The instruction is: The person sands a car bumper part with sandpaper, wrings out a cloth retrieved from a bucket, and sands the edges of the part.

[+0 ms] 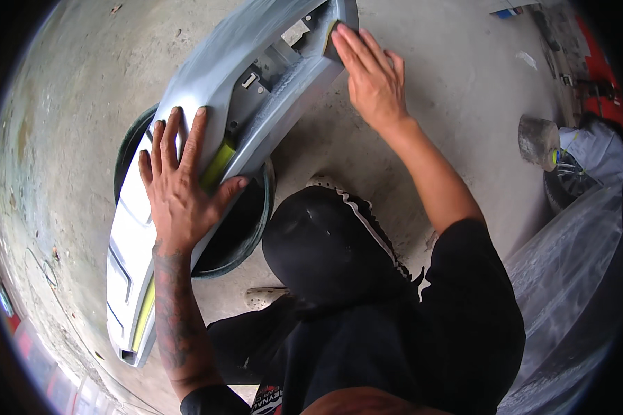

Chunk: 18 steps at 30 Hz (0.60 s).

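Observation:
A grey and white car bumper (208,76) lies slantwise over a dark round tub (264,200), reaching from the lower left to the top of the head view. On its upper face my left hand (180,187) rests flat, fingers spread and thumb out along the lower lip. My right hand (374,76) is at the far end, its fingers together and pressing a tan piece of sandpaper (331,40) against the bumper's edge. The palm side of that hand is hidden. Yellow-green strips (219,163) show along the bumper's recess, close to my left thumb.
Under everything is a stained concrete floor (55,138). At the right stand a wheel (565,183), a grey cylindrical block (537,142) and a light cloth (599,152). Clear plastic sheeting (567,277) hangs at the lower right. A thin hose (69,315) runs along the left.

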Motion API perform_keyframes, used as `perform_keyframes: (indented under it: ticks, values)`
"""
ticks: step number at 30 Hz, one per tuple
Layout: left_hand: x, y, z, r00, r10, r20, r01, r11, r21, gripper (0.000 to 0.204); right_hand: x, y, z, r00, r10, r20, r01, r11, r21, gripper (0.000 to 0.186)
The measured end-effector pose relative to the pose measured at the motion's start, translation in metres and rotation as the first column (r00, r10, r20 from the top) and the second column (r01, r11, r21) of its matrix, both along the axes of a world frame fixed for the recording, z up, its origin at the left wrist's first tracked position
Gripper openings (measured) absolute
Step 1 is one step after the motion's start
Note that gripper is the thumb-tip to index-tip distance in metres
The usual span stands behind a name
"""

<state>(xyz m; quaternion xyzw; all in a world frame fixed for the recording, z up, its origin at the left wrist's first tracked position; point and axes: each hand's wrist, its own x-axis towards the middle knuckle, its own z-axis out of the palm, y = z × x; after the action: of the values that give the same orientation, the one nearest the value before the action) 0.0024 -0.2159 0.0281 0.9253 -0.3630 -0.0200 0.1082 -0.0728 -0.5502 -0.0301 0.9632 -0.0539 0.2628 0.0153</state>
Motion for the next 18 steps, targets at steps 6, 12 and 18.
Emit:
perform_keyframes:
  ticks: [6, 12, 18]
  values:
    - [0.001, 0.003, -0.002, 1.000, 0.030, 0.003, -0.029, 1.000, -0.010, 0.110, 0.031, -0.027, 0.036, 0.985, 0.105, -0.136, -0.131, 0.971, -0.198, 0.059]
    - [-0.001, 0.005, 0.002, 0.999, 0.036, 0.003, -0.036, 0.999, -0.029, 0.109, 0.023, 0.002, 0.095, 0.893, 0.324, -0.312, -0.391, 0.902, -0.182, 0.027]
    - [0.000, 0.000, -0.003, 1.000, 0.018, 0.022, -0.017, 0.999, -0.039, 0.110, 0.027, -0.004, 0.078, 0.875, 0.251, -0.414, -0.395, 0.864, -0.311, 0.027]
